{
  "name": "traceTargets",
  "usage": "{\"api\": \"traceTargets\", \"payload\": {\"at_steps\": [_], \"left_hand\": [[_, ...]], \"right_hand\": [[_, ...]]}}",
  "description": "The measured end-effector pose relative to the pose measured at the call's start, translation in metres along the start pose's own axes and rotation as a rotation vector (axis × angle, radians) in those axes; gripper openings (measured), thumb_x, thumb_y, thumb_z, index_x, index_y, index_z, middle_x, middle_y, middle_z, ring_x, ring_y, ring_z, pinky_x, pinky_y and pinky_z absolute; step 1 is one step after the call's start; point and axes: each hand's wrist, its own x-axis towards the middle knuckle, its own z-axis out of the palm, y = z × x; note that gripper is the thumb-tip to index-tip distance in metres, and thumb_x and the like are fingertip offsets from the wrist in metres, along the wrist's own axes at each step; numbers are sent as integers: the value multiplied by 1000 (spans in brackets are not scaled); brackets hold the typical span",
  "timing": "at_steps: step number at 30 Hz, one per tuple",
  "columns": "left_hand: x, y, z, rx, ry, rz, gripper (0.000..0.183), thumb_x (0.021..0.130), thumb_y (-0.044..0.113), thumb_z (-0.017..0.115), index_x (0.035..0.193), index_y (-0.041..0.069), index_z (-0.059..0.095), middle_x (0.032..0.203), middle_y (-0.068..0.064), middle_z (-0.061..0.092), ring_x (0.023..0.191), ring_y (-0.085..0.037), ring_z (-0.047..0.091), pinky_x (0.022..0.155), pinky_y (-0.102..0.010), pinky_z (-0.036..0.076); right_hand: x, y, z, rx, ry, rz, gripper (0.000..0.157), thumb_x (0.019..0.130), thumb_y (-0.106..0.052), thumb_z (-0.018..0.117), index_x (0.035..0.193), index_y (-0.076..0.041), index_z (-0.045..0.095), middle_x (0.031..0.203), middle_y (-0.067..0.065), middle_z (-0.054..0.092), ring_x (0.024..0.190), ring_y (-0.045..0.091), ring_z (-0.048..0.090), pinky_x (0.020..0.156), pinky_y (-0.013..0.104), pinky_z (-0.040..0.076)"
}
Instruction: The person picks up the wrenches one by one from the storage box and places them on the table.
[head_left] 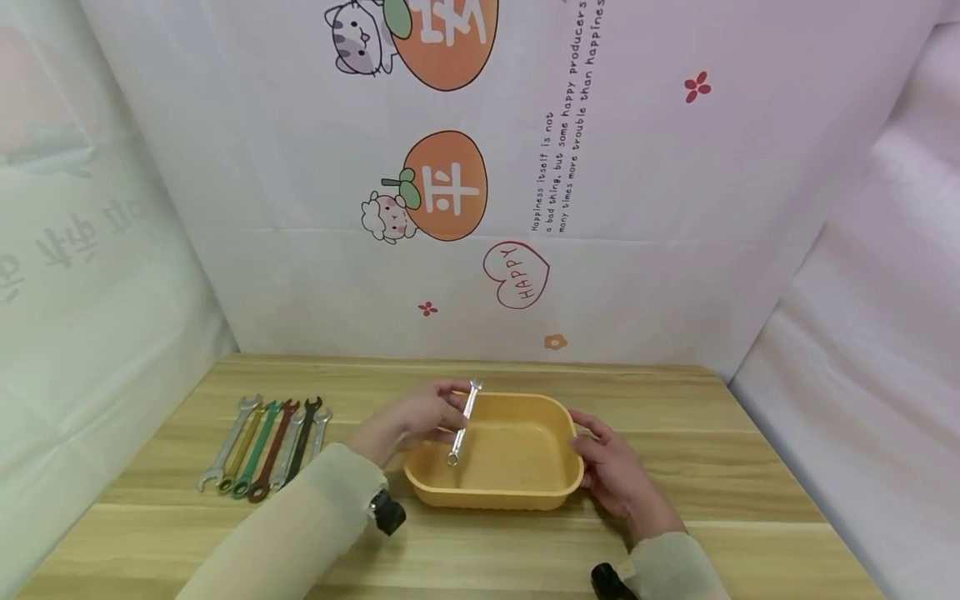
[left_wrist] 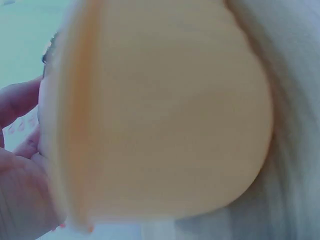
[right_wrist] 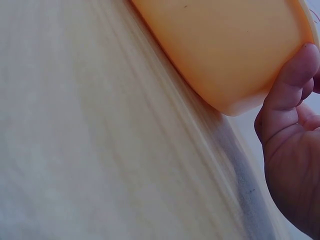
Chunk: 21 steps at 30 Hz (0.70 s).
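A small silver combination wrench [head_left: 466, 421] is held in my left hand [head_left: 420, 417], above the left part of a yellow plastic basin [head_left: 491, 500]. The wrench slants, its open end up and away, its ring end lower and nearer. My right hand [head_left: 617, 471] grips the basin by its right side, thumb near the rim. In the right wrist view that hand [right_wrist: 292, 130] is at the corner of the basin [right_wrist: 225, 55]. The basin wall [left_wrist: 170, 115] fills most of the left wrist view, with part of the left hand [left_wrist: 25, 195] behind its edge.
Several wrenches, among them a green wrench [head_left: 260, 446], a red wrench [head_left: 276, 446] and a black wrench [head_left: 303, 442], lie side by side at the left of the wooden table [head_left: 480, 554]. A printed white cloth [head_left: 637, 275] hangs behind the table.
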Motion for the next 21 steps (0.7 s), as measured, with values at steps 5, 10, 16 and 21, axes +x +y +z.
{"api": "traceTargets", "payload": {"at_steps": [5,10,16,21], "left_hand": [[-15,17,-26,-65,52,33,63,85,-14,61,143,3,46,111,-15,53,82,-22,61,68,-31,57],[-29,27,-61,-14,101,47,63,89,-12,60,147,1,40,124,-25,47,90,-26,61,78,-36,57],[-43,10,-100,119,175,20,64,89,-11,61,148,-2,37,122,-24,48,91,-27,61,76,-36,58],[-57,-12,-120,215,225,-19,62,89,-10,62,147,-4,39,123,-27,50,94,-33,63,75,-37,58]], "right_hand": [[-1,-1,0,6,6,8,53,100,-1,51,152,-8,37,97,15,64,60,16,59,49,26,51],[-1,0,0,3,-3,0,55,100,-2,52,152,-5,35,98,15,65,60,16,60,49,25,51],[-1,0,0,-2,-9,-8,56,101,-2,52,153,-4,33,99,15,66,61,15,60,49,25,52],[-1,0,1,8,-3,-5,54,101,-2,51,152,-6,35,94,14,64,59,15,59,49,26,51]]}}
